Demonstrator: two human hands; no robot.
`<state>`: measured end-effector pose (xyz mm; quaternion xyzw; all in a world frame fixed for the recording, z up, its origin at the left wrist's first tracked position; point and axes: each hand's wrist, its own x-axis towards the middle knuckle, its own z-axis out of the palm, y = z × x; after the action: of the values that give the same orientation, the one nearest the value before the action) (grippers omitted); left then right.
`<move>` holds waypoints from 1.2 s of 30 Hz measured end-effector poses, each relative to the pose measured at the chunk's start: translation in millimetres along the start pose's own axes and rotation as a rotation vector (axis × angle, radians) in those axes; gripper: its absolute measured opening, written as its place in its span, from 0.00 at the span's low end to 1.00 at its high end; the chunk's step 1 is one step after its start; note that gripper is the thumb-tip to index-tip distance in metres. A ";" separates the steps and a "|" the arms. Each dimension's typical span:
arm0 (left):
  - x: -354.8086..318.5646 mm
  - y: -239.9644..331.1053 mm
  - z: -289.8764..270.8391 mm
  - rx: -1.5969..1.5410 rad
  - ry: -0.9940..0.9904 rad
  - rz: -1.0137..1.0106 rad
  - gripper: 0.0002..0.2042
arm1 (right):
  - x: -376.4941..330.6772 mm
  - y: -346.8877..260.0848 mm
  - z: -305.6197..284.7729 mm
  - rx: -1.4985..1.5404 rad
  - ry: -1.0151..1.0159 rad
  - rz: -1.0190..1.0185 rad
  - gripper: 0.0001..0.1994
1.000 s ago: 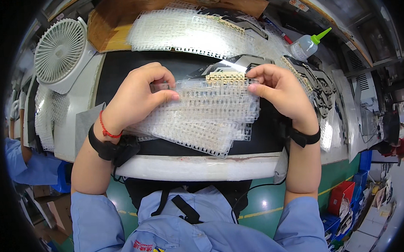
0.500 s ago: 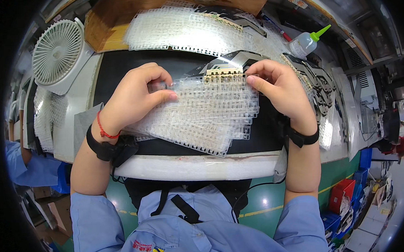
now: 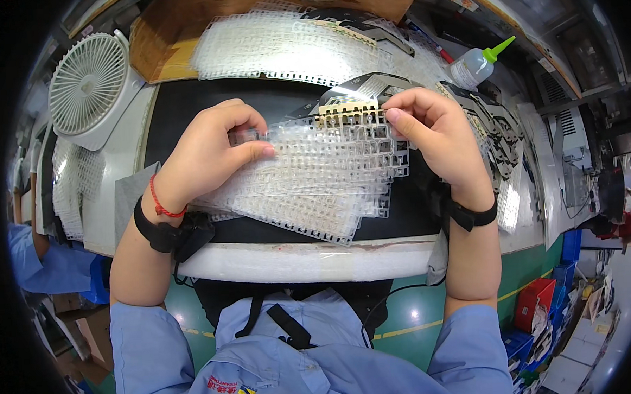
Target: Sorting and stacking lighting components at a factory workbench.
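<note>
A stack of thin clear plastic grid sheets (image 3: 287, 198) lies fanned on the black work mat, with square cut-outs all over. My left hand (image 3: 218, 152) is closed at the far left end of the top sheet, thumb over it. By its far right corner, my right hand (image 3: 436, 132) pinches the same clear grid sheet (image 3: 369, 140) between thumb and forefinger. That right end is lifted a little off the stack. A pale yellow strip (image 3: 347, 109) runs along its far edge. Just behind lies a grey and black printed sheet (image 3: 377, 84), partly covered.
Beyond the mat (image 3: 185, 111) sits a large pile of clear grid sheets (image 3: 274, 47) before a wooden board. A white fan (image 3: 89, 87) stands left. On the right are a bottle with a green nozzle (image 3: 475, 69) and more printed sheets (image 3: 499, 132). A person's blue sleeve (image 3: 47, 265) shows far left.
My right hand has moved slightly up and left, raising the right end of the top sheet so its grid stands out from the stack. My left hand has hardly moved.
</note>
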<state>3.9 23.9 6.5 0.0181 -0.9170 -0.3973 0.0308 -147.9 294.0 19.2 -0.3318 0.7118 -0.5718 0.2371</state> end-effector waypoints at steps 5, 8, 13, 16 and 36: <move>-0.1 -1.2 -0.5 0.007 0.009 0.009 0.13 | -0.8 0.3 -2.9 -0.212 0.148 -0.144 0.06; -1.0 -2.7 0.2 0.012 0.027 0.050 0.15 | 2.1 -3.4 -12.7 -0.149 0.425 -0.243 0.06; -1.3 3.3 -1.4 0.050 -0.010 0.064 0.17 | 6.3 8.8 -56.4 -0.087 0.761 -0.198 0.08; -1.2 1.1 -0.4 0.030 0.004 0.078 0.16 | 8.4 13.5 -76.8 0.013 0.893 -0.095 0.10; -0.5 1.2 1.0 -0.087 0.021 0.110 0.09 | 2.3 2.2 -6.2 -0.026 0.078 0.004 0.11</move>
<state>4.3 25.4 6.7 -0.0296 -0.8980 -0.4345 0.0631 -154.3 296.6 18.6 -0.3110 0.7287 -0.5744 0.2061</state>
